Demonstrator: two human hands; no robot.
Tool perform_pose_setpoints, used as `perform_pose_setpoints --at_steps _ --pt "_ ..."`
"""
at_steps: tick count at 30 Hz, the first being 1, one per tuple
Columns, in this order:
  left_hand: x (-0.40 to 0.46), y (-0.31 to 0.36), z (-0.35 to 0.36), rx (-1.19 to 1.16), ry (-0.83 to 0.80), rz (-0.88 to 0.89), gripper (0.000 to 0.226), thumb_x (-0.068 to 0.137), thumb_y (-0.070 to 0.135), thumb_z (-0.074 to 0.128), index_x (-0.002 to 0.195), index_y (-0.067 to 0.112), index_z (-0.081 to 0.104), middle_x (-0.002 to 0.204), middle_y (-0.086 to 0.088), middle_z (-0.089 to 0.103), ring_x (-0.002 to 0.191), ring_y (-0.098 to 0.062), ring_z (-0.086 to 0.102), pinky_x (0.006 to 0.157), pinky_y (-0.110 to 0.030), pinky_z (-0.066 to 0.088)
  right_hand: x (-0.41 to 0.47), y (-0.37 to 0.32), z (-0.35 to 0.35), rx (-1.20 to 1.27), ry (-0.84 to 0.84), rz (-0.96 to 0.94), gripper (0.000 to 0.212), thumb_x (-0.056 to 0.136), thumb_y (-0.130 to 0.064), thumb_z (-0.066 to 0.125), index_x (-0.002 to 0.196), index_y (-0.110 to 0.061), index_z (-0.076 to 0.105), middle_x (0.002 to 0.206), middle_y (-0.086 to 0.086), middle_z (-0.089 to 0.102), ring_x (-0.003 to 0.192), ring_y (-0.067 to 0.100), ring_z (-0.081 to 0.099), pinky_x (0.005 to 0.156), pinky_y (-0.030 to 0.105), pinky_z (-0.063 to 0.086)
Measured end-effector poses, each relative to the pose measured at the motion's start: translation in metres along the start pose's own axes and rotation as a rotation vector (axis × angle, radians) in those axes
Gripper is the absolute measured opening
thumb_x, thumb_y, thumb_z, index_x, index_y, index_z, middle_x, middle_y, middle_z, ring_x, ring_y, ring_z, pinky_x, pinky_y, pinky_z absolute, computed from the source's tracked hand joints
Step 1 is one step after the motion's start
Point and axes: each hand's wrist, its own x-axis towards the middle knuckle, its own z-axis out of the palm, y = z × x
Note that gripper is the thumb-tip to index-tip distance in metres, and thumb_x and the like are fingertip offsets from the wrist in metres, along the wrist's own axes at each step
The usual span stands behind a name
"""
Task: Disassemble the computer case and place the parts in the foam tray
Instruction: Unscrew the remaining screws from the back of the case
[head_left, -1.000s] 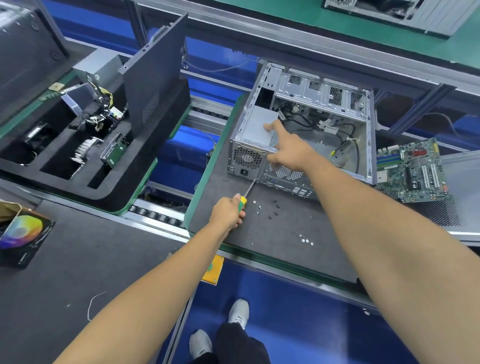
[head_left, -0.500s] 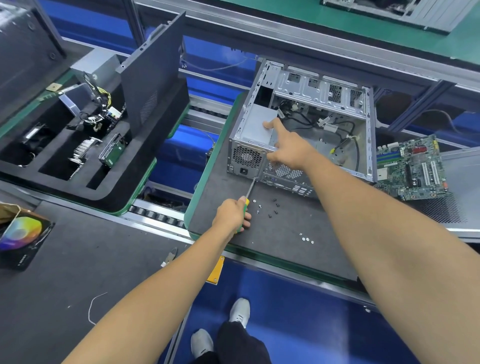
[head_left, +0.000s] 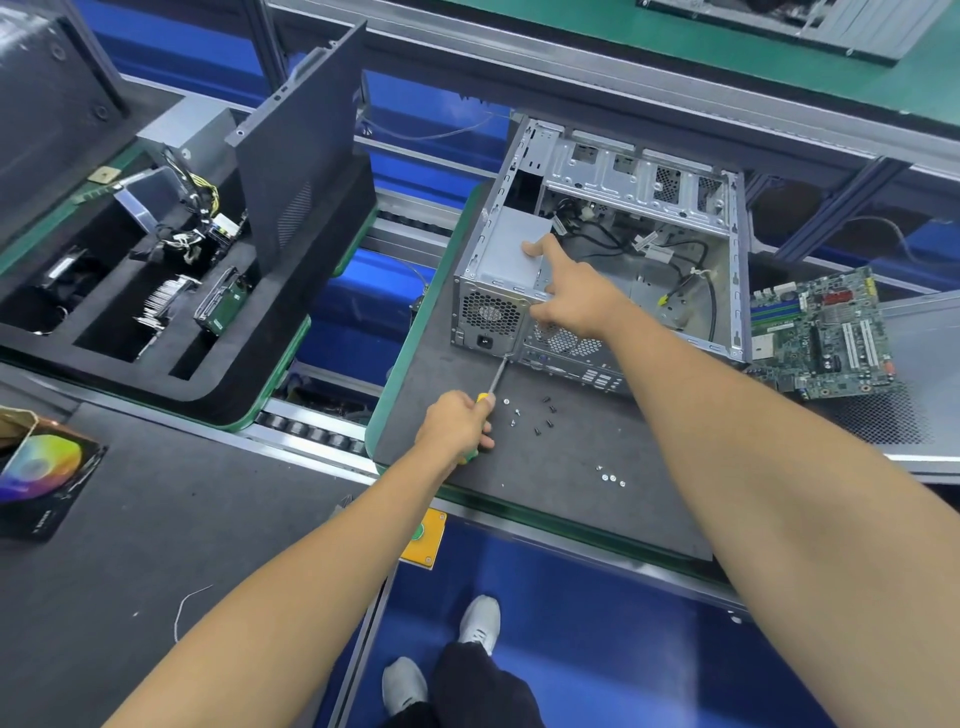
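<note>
The open metal computer case (head_left: 639, 176) lies on a dark mat, its rear facing me. A grey power supply (head_left: 506, 244) sits in its near-left corner. My right hand (head_left: 576, 299) rests on the power supply, index finger stretched across its top and thumb at the case's rear edge. My left hand (head_left: 457, 423) grips a yellow-green screwdriver (head_left: 497, 375) whose tip meets the rear panel just below the power supply. The black foam tray (head_left: 171, 384) at left holds a drive, a heatsink, cables and an upright dark side panel (head_left: 306, 182).
Loose black screws (head_left: 540, 415) and a few silver ones (head_left: 610, 477) lie on the mat in front of the case. A green motherboard (head_left: 826, 332) rests on a perforated panel (head_left: 924, 364) to the right. A colourful box (head_left: 41, 467) sits at the far left.
Both hands stay where they were: the screwdriver tip remains at the rear panel and the right hand on the power supply. Only the view has shifted slightly.
</note>
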Motion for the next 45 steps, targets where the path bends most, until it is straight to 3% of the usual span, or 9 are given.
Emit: perform_pose_setpoints --at_steps 5,8,11,15,19,24,33,39,45 --pt "-0.004 0.009 0.003 -0.021 0.019 -0.008 0.046 0.106 0.046 0.041 0.093 0.008 0.064 0.083 -0.012 0.068 0.057 -0.023 0.059 0.054 -0.028 0.047 0.0 0.001 0.0 0.006 0.005 -0.007 0.079 0.074 -0.022 0.067 0.139 -0.043 0.027 0.058 0.002 0.066 0.051 0.016 0.062 0.054 0.035 0.049" --pt "-0.005 0.005 -0.001 0.088 0.081 0.132 0.042 0.093 0.047 0.069 0.106 0.012 0.049 0.107 -0.013 0.059 0.089 -0.032 0.064 0.072 -0.037 0.051 0.001 0.0 0.0 -0.001 0.001 -0.005 0.079 0.075 -0.021 0.068 0.139 -0.043 0.027 0.062 0.004 0.067 0.056 0.02 0.065 0.057 0.036 0.052" --pt "-0.003 0.002 -0.012 0.124 0.141 0.156 0.046 0.081 0.041 0.084 0.1 0.016 0.05 0.099 -0.006 0.064 0.088 -0.026 0.068 0.075 -0.043 0.059 0.0 0.0 0.0 0.003 0.003 0.002 0.079 0.075 -0.02 0.067 0.139 -0.043 0.027 0.062 0.006 0.067 0.051 0.018 0.059 0.055 0.036 0.05" --pt "0.0 0.005 -0.018 0.293 0.126 0.117 0.036 0.098 0.055 0.056 0.09 0.02 0.06 0.074 0.006 0.073 0.056 -0.009 0.07 0.081 -0.044 0.061 -0.001 -0.002 -0.001 0.014 -0.005 0.002 0.079 0.075 -0.018 0.067 0.14 -0.042 0.027 0.058 0.003 0.067 0.051 0.019 0.061 0.055 0.039 0.05" --pt "0.0 0.012 -0.018 0.305 0.048 0.079 0.044 0.106 0.052 0.039 0.102 0.014 0.06 0.091 -0.004 0.073 0.085 -0.03 0.072 0.089 -0.048 0.058 -0.005 -0.004 -0.002 0.011 -0.012 0.006 0.079 0.075 -0.017 0.066 0.141 -0.04 0.027 0.064 0.007 0.07 0.061 0.026 0.066 0.063 0.044 0.055" --pt "-0.004 0.01 -0.024 0.355 0.129 0.2 0.046 0.085 0.045 0.079 0.104 0.019 0.047 0.105 -0.002 0.061 0.092 -0.025 0.065 0.076 -0.041 0.055 -0.005 -0.006 -0.002 0.022 -0.006 0.004 0.079 0.076 -0.016 0.066 0.141 -0.039 0.027 0.062 0.006 0.068 0.054 0.022 0.06 0.059 0.042 0.052" --pt "0.002 0.01 -0.024 0.432 0.107 0.167 0.04 0.107 0.049 0.038 0.105 0.016 0.061 0.095 -0.001 0.074 0.089 -0.029 0.071 0.088 -0.047 0.056 -0.006 -0.007 -0.003 0.009 -0.009 0.019 0.081 0.076 -0.015 0.066 0.143 -0.039 0.027 0.064 0.007 0.07 0.063 0.029 0.068 0.064 0.048 0.056" --pt "0.001 0.007 -0.031 0.297 0.129 0.234 0.053 0.078 0.054 0.083 0.108 0.024 0.052 0.098 0.004 0.066 0.081 -0.019 0.07 0.075 -0.042 0.059 -0.006 -0.008 -0.002 0.0 -0.007 0.027 0.081 0.077 -0.015 0.066 0.143 -0.039 0.026 0.067 0.012 0.07 0.062 0.03 0.067 0.065 0.051 0.056" --pt "-0.002 0.01 -0.03 0.54 0.15 0.224 0.039 0.101 0.06 0.048 0.102 0.023 0.062 0.093 0.001 0.074 0.088 -0.022 0.071 0.085 -0.043 0.056 -0.004 -0.006 0.0 -0.001 -0.002 0.035 0.083 0.074 -0.016 0.066 0.141 -0.043 0.026 0.065 0.01 0.069 0.061 0.029 0.068 0.063 0.05 0.057"
